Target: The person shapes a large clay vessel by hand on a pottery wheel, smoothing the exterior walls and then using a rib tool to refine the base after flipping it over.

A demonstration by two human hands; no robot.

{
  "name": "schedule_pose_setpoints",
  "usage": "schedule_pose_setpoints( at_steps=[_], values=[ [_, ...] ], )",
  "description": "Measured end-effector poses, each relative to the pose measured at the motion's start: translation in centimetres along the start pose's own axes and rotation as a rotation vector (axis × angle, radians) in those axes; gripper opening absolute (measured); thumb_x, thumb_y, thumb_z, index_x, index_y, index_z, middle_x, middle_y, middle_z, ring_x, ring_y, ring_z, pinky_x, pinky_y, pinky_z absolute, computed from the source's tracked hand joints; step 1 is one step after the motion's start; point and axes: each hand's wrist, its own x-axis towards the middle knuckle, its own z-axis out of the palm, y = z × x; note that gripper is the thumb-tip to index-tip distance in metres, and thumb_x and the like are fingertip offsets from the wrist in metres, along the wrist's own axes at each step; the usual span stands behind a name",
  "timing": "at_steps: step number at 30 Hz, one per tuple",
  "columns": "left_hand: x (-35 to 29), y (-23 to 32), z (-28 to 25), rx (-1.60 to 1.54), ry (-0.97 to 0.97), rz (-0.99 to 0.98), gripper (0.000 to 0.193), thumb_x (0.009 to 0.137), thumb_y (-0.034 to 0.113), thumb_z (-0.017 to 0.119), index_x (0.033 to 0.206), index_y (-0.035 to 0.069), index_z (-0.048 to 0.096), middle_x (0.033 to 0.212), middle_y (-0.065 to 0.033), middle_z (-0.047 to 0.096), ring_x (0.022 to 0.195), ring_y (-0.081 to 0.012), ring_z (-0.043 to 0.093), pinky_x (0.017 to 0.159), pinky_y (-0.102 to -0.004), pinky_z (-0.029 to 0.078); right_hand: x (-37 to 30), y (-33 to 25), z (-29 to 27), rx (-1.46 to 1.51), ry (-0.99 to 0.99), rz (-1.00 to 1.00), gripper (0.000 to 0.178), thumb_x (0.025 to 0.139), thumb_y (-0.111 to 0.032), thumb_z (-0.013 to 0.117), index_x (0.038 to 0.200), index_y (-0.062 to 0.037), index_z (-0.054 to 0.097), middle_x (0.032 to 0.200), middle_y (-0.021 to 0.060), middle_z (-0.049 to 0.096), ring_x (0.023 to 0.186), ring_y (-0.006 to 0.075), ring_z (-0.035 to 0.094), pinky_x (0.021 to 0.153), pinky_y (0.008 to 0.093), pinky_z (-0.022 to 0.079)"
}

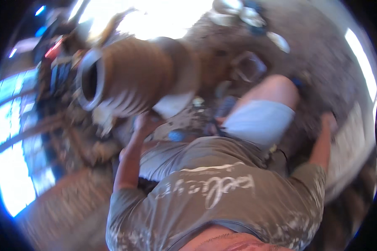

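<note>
Ribbed brown pot (pixel 138 75) at far L, long axis approx. L–R, open mouth pointing L. Sits just beyond person's L hand (pixel 148 122); blur, can't tell if spread or gripping. R hand (pixel 329 121) well apart, fingers unclear too.

Ribbed pot (pixel 134 75), left fingers (pixel 150 118), right fingers (pixel 331 119) blurred.

A large, brown clay vessel (pixel 136 77), blurred, sits at front left, its rounded body ringed with ridges, its paler rim circling a dark, open mouth at the left end.
</note>
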Motion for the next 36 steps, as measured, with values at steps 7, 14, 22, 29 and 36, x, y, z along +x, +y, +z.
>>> schedule_pose_setpoints(
  at_steps=[7,14,22,29,36],
  values=[
    [-3.5,-0.7,0.6,0.042,0.222,-0.002,0.102,0.067,0.065,0.091,0.143,0.004,0.061,0.139,-0.024,0.067,0.132,-0.0401,0.061,0.112,-0.0474,0.048,3.2,-2.7,1.2,0.084,0.114,-0.098,0.036,0.098,-0.031,0.057,0.111,-0.0052,0.079,0.123,0.0189,0.076,0.116,0.0399,0.073,0.101,0.0508,0.056],
    [-1.7,-4.2,1.0,-0.085,0.125,0.029,0.098,0.062,0.059,0.096,0.142,0.012,0.065,0.143,-0.0165,0.065,0.137,-0.0375,0.057,0.116,-0.0471,0.045,7.6,0.5,1.6,0.089,0.029,-0.098,0.046,0.1,-0.038,0.056,0.118,-0.0014,0.078,0.13,0.0234,0.073,0.122,0.0394,0.07,0.104,0.0519,0.055],
    [2.2,-9.3,-1.8,0.367,0.308,0.16,0.109,0.059,0.06,0.094,0.151,0.013,0.06,0.156,-0.0194,0.056,0.147,-0.038,0.049,0.116,-0.0531,0.041,5.3,-0.7,0.8,0.303,-0.032,0.23,0.048,0.098,-0.036,0.053,0.125,-0.0032,0.076,0.133,0.0237,0.072,0.124,0.0411,0.069,0.105,0.0518,0.055],
    [1.8,-7.0,3.2,-0.025,0.431,-0.128,0.037,0.093,0.025,0.062,0.124,0.007,0.074,0.124,-0.0249,0.073,0.114,-0.0453,0.07,0.098,-0.0511,0.056,2.2,-0.2,-1.9,0.237,-0.003,-0.13,0.038,0.101,-0.026,0.055,0.119,-0.0011,0.077,0.123,0.0276,0.074,0.118,0.0461,0.07,0.102,0.0556,0.055],
    [-3.3,4.1,3.2,0.005,0.133,-0.107,0.13,0.087,0.084,0.061,0.165,-0.011,0.018,0.172,-0.0366,0.013,0.161,-0.0522,0.012,0.131,-0.0528,0.023,0.4,-0.8,-2.4,0.132,0.11,-0.241,0.031,0.101,-0.021,0.055,0.107,0.0012,0.076,0.113,0.0274,0.076,0.109,0.0466,0.073,0.093,0.0555,0.058]
  ],
)
